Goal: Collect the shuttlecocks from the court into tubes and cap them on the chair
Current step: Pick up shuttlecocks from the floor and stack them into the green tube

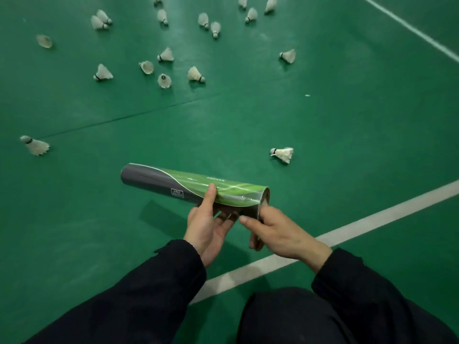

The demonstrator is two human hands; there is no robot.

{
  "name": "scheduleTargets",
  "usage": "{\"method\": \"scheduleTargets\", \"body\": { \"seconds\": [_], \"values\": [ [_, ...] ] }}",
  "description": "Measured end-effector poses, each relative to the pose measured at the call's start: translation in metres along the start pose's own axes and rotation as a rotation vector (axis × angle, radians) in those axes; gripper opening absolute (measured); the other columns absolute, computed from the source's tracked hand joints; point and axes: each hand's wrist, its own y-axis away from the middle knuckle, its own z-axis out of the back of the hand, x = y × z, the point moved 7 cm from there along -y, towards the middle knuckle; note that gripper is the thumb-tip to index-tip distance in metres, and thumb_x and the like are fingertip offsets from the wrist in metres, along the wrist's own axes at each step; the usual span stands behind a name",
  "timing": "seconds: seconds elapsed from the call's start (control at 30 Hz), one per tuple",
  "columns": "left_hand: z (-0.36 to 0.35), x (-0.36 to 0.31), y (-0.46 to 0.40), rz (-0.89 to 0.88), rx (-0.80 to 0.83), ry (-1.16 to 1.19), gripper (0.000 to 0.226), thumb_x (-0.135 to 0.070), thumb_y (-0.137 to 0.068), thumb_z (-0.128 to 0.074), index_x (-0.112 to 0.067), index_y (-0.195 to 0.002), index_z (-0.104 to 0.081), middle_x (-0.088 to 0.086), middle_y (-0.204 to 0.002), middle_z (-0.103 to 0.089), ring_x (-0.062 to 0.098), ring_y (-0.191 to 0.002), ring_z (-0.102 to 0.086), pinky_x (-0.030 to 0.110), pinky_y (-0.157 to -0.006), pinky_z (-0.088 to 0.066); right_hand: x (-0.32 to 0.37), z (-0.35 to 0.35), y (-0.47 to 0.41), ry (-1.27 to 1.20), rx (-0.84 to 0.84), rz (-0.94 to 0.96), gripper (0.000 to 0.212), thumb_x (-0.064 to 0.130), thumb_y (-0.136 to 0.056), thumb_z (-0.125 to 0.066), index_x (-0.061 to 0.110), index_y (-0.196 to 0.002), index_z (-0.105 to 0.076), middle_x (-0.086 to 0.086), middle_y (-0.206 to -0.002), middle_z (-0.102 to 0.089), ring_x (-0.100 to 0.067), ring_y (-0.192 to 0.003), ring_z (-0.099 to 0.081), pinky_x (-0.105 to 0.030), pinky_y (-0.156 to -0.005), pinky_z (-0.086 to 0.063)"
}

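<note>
Tube (178,184) horizontal; left hand (207,227) grip underneath, right hand (278,232) at mouth.

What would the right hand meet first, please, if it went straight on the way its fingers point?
The right hand points left along the tube, so probably the left hand gripping its middle; depth is unclear.
</note>
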Motion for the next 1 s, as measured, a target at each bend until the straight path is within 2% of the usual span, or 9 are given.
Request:
{"method": "scheduleTargets", "body": {
  "seconds": [0.13,0.37,0.57,0.6,0.67,0.73,0.83,0.9,1.0],
  "values": [
    [-0.054,-0.018,-0.005,-0.058,0.023,-0.046,0.049,-0.037,-0.098,-0.066,0.001,-0.129,-0.063,0.012,-0.100,-0.076,0.025,-0.091,-0.074,0.035,-0.074,-0.062,0.023,0.063,-0.008,-0.119,0.115,0.083,0.038,0.015,-0.103,-0.061,0.028,-0.136,-0.051,0.004,-0.109,-0.067,-0.016,-0.068,-0.070,-0.031,-0.054,-0.057],
    [-0.153,-0.053,-0.019,-0.074,0.038,-0.154,0.043,-0.039,-0.098,-0.066,-0.007,-0.128,-0.063,0.012,-0.110,-0.069,0.027,-0.099,-0.067,0.033,-0.070,-0.063,0.033,0.164,-0.007,-0.174,-0.255,0.155,0.031,0.014,-0.096,-0.069,0.023,-0.126,-0.067,-0.005,-0.104,-0.070,-0.010,-0.052,-0.061,-0.032,-0.046,-0.050],
    [-0.190,-0.062,-0.057,0.048,0.125,-0.237,0.036,-0.039,-0.099,-0.065,-0.009,-0.117,-0.064,0.013,-0.105,-0.067,0.027,-0.102,-0.067,0.037,-0.082,-0.064,0.020,0.173,-0.032,-0.365,-0.237,0.092,0.026,0.015,-0.107,-0.051,0.019,-0.131,-0.061,-0.009,-0.055,-0.058,-0.014,-0.042,-0.055,-0.029,-0.048,-0.051],
    [-0.193,-0.066,-0.067,0.075,0.142,-0.257,0.036,-0.040,-0.099,-0.065,-0.009,-0.117,-0.064,0.013,-0.105,-0.066,0.027,-0.103,-0.067,0.038,-0.082,-0.064,0.020,0.173,-0.041,-0.411,-0.191,0.076,0.027,0.014,-0.107,-0.050,0.017,-0.132,-0.059,-0.009,-0.061,-0.061,-0.015,-0.044,-0.057,-0.029,-0.048,-0.051],
    [-0.197,-0.070,-0.089,0.106,0.185,-0.314,0.040,-0.040,-0.098,-0.067,-0.008,-0.121,-0.064,0.013,-0.108,-0.066,0.029,-0.108,-0.067,0.038,-0.082,-0.064,0.023,0.170,-0.060,-0.459,-0.083,0.040,0.034,0.007,-0.105,-0.051,0.017,-0.138,-0.053,-0.001,-0.099,-0.068,-0.014,-0.056,-0.063,-0.029,-0.049,-0.054],
    [-0.196,-0.069,-0.114,0.128,0.223,-0.340,0.043,-0.039,-0.097,-0.067,-0.005,-0.124,-0.065,0.014,-0.109,-0.068,0.029,-0.109,-0.067,0.037,-0.079,-0.063,0.020,0.165,-0.082,-0.444,-0.028,0.002,0.049,0.001,-0.102,-0.054,0.022,-0.144,-0.045,0.008,-0.130,-0.060,-0.012,-0.069,-0.068,-0.029,-0.052,-0.057],
    [-0.180,-0.063,-0.154,0.146,0.237,-0.297,0.046,-0.039,-0.097,-0.067,-0.003,-0.126,-0.065,0.014,-0.112,-0.070,0.028,-0.110,-0.068,0.037,-0.081,-0.063,0.007,0.158,-0.114,-0.432,-0.061,-0.005,0.047,0.008,-0.097,-0.066,0.022,-0.140,-0.054,0.000,-0.132,-0.066,-0.016,-0.082,-0.073,-0.032,-0.057,-0.059],
    [-0.164,-0.063,-0.185,0.122,0.191,-0.262,0.050,-0.040,-0.096,-0.066,-0.004,-0.131,-0.063,0.014,-0.116,-0.070,0.027,-0.110,-0.068,0.037,-0.078,-0.063,-0.014,0.162,-0.130,-0.545,-0.155,-0.011,0.032,0.017,-0.096,-0.071,0.019,-0.128,-0.065,-0.005,-0.124,-0.071,-0.019,-0.088,-0.074,-0.033,-0.063,-0.059],
    [-0.126,-0.068,-0.219,0.095,0.066,-0.175,0.041,-0.040,-0.097,-0.066,-0.010,-0.124,-0.063,0.010,-0.117,-0.069,0.027,-0.116,-0.066,0.039,-0.075,-0.063,-0.078,0.183,-0.148,-0.700,-0.568,-0.203,0.018,0.022,-0.100,-0.066,0.010,-0.112,-0.070,-0.011,-0.118,-0.073,-0.016,-0.078,-0.069,-0.033,-0.066,-0.058]
  ]
}}
